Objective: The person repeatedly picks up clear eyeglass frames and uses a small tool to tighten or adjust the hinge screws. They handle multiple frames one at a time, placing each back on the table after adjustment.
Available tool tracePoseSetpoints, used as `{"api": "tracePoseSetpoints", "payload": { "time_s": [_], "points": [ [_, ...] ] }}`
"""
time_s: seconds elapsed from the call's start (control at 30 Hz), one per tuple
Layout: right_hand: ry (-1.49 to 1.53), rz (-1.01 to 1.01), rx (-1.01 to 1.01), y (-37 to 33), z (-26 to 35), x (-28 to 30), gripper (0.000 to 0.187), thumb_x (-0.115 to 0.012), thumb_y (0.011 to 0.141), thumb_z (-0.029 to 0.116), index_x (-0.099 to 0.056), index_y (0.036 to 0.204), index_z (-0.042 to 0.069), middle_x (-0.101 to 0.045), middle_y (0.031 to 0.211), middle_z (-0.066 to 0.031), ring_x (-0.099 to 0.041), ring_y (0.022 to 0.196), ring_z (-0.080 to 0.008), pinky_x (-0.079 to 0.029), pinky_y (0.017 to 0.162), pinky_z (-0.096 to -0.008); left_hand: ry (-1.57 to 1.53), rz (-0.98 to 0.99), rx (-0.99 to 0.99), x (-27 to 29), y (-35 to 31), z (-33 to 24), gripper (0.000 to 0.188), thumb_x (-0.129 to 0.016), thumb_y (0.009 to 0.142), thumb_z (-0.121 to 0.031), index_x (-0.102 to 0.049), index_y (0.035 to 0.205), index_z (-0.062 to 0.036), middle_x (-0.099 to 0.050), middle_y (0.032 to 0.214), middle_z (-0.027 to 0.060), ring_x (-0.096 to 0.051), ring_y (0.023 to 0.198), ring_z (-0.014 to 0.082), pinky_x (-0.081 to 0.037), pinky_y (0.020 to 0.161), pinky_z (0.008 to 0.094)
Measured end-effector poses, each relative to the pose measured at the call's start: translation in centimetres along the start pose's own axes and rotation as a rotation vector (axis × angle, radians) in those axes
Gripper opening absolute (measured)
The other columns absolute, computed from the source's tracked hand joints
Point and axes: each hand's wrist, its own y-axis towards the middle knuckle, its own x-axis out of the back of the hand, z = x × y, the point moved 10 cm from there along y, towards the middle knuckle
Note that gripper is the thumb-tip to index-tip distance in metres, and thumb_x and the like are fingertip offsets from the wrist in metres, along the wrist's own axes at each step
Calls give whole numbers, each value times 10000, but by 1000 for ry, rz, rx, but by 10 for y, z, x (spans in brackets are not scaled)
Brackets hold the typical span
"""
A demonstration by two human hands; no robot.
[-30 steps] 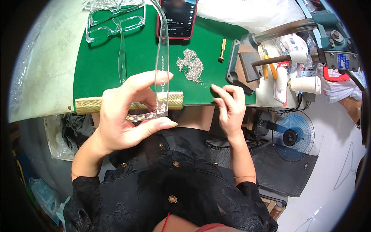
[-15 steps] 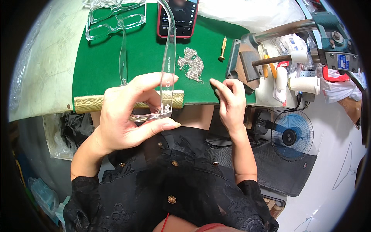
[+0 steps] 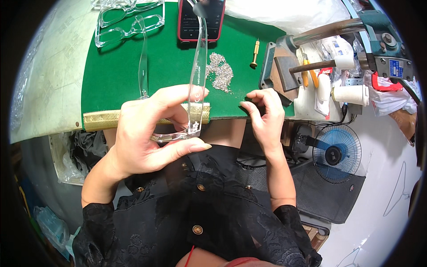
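Observation:
My left hand [image 3: 149, 131] grips a clear plastic spectacle frame [image 3: 195, 89] by its front, with both temple arms pointing away over the green mat [image 3: 115, 71]. My right hand [image 3: 264, 111] rests at the mat's near edge, fingers curled and fingertips pinched on the mat just below a small pile of tiny silver screws [image 3: 219, 78]. Whether a screw sits between the fingers is too small to tell.
More clear frames [image 3: 126, 22] lie at the mat's far left. A phone in a red case [image 3: 200, 20] sits at the far edge, a small brass tool [image 3: 255, 52] beside the pile. A metal press [image 3: 338, 40] stands right; a blue fan [image 3: 336, 153] sits on the floor.
My right hand has moved up from the table edge onto the mat toward the screw pile. The left hand and the frame have stayed almost still.

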Motion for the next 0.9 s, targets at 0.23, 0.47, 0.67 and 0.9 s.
{"api": "tracePoseSetpoints", "payload": {
  "time_s": [0.23, 0.47, 0.67, 0.9],
  "points": [
    [-86, -36, 42, 4, -2, 1, 107, -688, 764, 2, -599, 823, 7, -568, 750, -92, -562, 681, -251, -446, 634, -334, -32, 4, 25, 0, 2, 1, 707, -823, 727, -237, -461, 1254, 64, -632, 1127, 226, -703, 734, 208, -542, 705, 293],
    [-31, -3, 12, 2, -5, 5, 79, -669, 764, -30, -642, 828, 6, -588, 760, -98, -591, 709, -240, -470, 634, -324, -16, 0, -4, 0, 2, -1, 710, -823, 727, -248, -461, 1254, 60, -634, 1126, 226, -696, 698, 197, -537, 690, 286],
    [-110, -60, 5, -2, -6, 8, 95, -686, 745, -22, -654, 825, 18, -570, 766, -90, -567, 712, -235, -453, 634, -330, -24, 4, -18, 1, 1, -1, 716, -824, 725, -246, -457, 1258, 61, -637, 1120, 223, -695, 694, 198, -538, 695, 293],
    [-328, -163, 74, -30, 11, 7, 188, -669, 795, 87, -711, 971, 138, -537, 828, -23, -490, 816, -200, -351, 763, -322, -31, -24, -7, 5, -2, 0, 723, -823, 725, -247, -450, 1261, 63, -625, 1153, 223, -684, 672, 195, -535, 662, 288]
  ]
}}
